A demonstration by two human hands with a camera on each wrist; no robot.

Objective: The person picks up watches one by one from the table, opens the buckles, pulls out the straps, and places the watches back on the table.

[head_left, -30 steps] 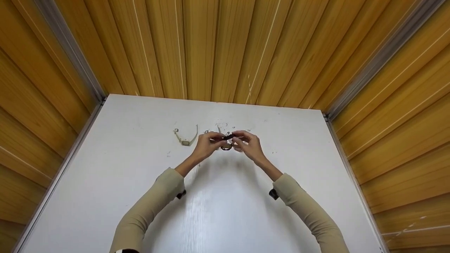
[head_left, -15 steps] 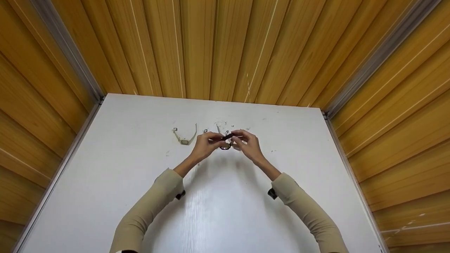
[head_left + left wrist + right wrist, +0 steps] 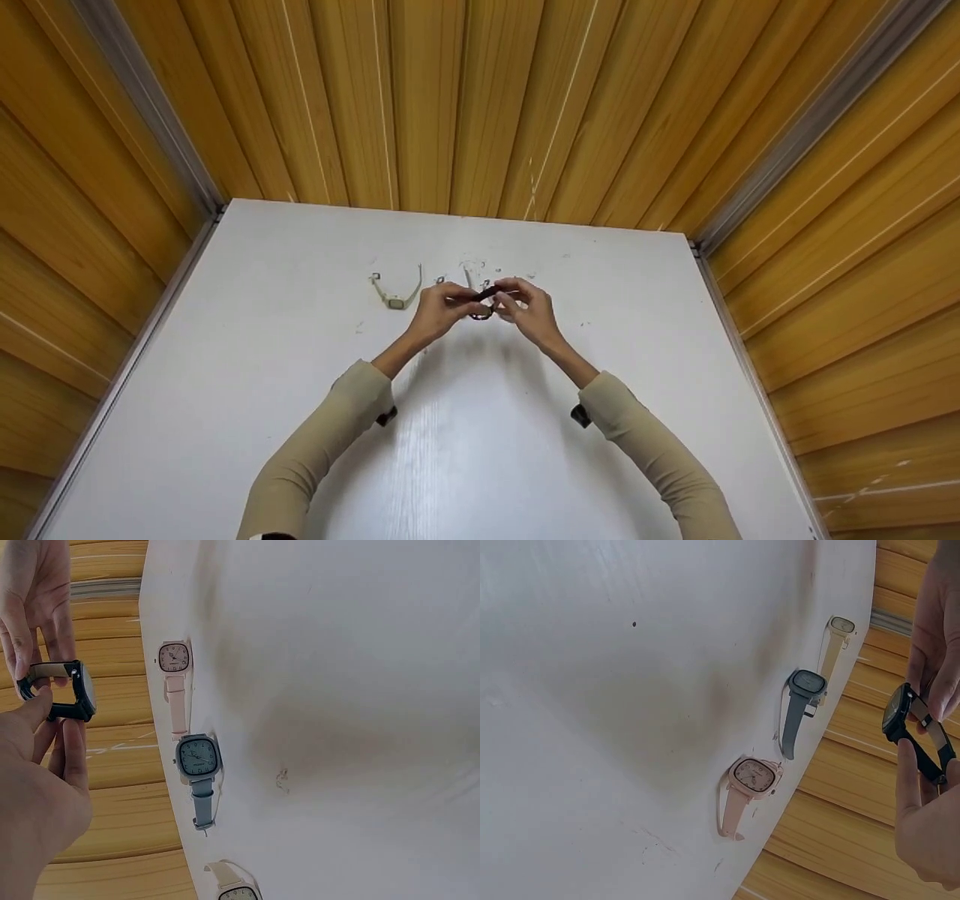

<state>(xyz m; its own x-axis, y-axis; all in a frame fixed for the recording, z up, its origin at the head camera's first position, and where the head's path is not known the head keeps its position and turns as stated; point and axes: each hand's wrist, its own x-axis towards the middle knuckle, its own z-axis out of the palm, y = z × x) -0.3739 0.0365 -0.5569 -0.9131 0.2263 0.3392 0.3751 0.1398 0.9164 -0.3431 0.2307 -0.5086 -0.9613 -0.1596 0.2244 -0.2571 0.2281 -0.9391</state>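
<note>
A black wristwatch (image 3: 919, 757) is held above the table between both hands, its strap bent round into a loop. My left hand (image 3: 441, 309) pinches the strap between thumb and fingers. From the other side, my right hand (image 3: 531, 309) grips the strap near where its two ends meet. The watch case (image 3: 88, 690) hangs on the near side of the loop. Fingers cover part of the strap, so I cannot tell whether it is buckled.
On the white table (image 3: 300, 360) lie a cream watch (image 3: 395, 303), a blue-grey watch (image 3: 198, 757) and a pink watch (image 3: 751, 776), in a row near the hands. Wood-patterned panels (image 3: 465, 112) stand behind the table and along both sides.
Both hands stay in nearly the same place on the black wristwatch, with only slight shifts of the fingers. The watches on the table have not moved.
</note>
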